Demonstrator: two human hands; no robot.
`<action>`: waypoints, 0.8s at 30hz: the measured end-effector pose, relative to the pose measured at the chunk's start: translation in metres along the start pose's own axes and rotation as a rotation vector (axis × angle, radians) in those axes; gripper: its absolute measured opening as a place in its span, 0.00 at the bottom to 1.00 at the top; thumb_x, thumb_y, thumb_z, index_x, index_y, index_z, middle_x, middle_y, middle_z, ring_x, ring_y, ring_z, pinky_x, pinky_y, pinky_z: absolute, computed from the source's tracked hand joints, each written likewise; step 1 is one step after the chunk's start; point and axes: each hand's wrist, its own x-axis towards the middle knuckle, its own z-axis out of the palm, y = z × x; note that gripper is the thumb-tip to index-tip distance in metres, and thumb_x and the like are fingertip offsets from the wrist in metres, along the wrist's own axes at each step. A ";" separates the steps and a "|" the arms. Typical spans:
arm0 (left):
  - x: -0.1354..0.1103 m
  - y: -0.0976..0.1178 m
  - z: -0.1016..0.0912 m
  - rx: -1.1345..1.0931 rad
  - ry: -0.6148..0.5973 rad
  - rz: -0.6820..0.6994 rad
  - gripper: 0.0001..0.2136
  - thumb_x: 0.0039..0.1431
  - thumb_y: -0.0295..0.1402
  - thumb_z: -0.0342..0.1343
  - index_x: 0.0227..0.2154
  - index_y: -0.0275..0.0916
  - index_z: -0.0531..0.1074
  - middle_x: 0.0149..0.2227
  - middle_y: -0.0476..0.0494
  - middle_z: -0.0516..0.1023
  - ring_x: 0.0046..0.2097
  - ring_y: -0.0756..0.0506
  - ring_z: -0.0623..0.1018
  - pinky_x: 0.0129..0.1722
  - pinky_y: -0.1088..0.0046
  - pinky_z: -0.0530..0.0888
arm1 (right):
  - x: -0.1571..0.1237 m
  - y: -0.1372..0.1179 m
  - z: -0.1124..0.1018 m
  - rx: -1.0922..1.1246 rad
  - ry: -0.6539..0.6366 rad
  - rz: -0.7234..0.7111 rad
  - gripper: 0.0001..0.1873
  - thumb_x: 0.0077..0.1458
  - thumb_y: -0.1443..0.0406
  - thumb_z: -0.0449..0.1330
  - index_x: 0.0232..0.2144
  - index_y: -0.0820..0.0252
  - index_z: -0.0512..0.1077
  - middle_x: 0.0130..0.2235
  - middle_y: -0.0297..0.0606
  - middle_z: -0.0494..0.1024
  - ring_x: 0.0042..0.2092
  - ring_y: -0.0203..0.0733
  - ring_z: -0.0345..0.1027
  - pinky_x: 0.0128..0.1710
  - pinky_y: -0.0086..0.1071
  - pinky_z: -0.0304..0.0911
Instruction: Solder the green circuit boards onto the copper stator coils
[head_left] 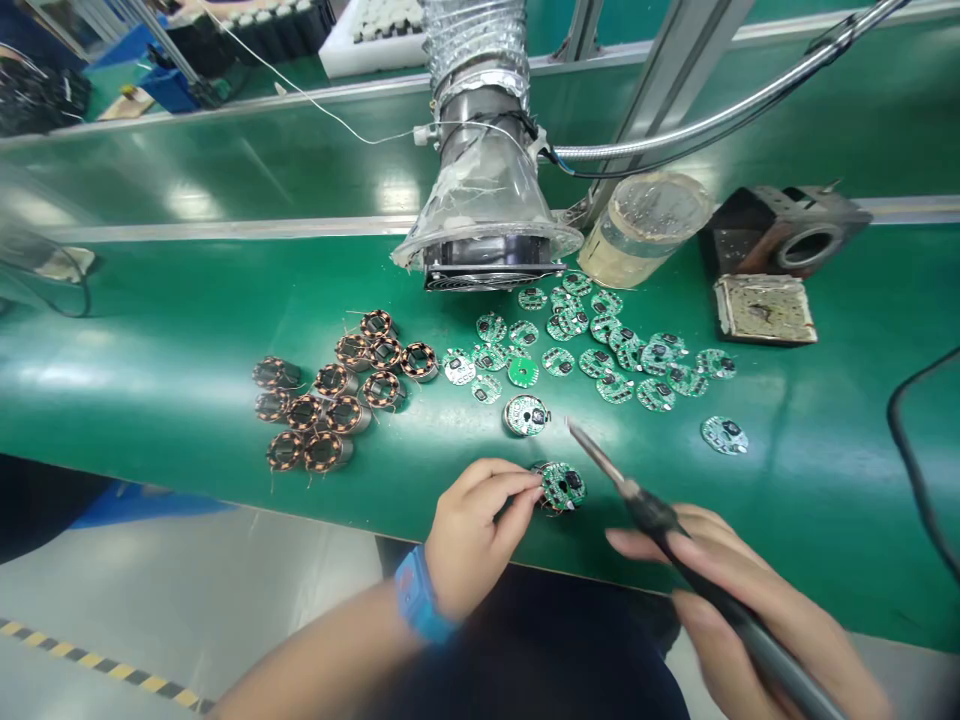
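My left hand [480,525], with a blue band at the wrist, pinches the left edge of a motor stator topped by a round green circuit board [564,486] near the bench's front edge. In my right hand [750,600] is a soldering iron [652,515]. Its tip points up and left and is apart from the boards. Just behind the held piece stands another stator with a board [526,415] on top. Several bare copper-wound stators [326,452] are grouped to the left. Loose round circuit boards [615,386] lie spread across the middle and right.
A fume extraction hood [491,200] with a fan hangs over the back of the green bench [172,350]. Behind the boards are a clear jar [645,230] and a soldering iron stand [780,240] with a sponge tray [765,308]. A black cable [911,470] hangs at right.
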 end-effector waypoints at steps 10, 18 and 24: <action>-0.013 0.000 0.004 -0.002 0.034 -0.015 0.17 0.51 0.25 0.60 0.45 0.35 0.71 0.40 0.41 0.77 0.40 0.46 0.78 0.43 0.71 0.76 | 0.016 0.005 0.034 -0.124 0.053 0.013 0.11 0.49 0.70 0.61 0.34 0.55 0.63 0.46 0.40 0.74 0.45 0.39 0.72 0.41 0.28 0.69; -0.006 0.007 0.011 0.002 0.038 0.006 0.08 0.54 0.22 0.56 0.36 0.36 0.77 0.36 0.41 0.75 0.38 0.48 0.77 0.38 0.73 0.75 | 0.014 -0.004 0.035 -0.086 0.156 0.095 0.11 0.49 0.69 0.61 0.32 0.55 0.61 0.41 0.40 0.77 0.41 0.39 0.74 0.39 0.29 0.70; 0.013 0.011 0.003 -0.265 -0.101 -0.444 0.04 0.46 0.21 0.60 0.25 0.35 0.74 0.30 0.45 0.74 0.31 0.49 0.76 0.33 0.73 0.74 | 0.014 -0.008 0.038 -0.167 0.078 0.067 0.08 0.50 0.68 0.60 0.32 0.54 0.63 0.44 0.38 0.76 0.43 0.39 0.73 0.38 0.28 0.69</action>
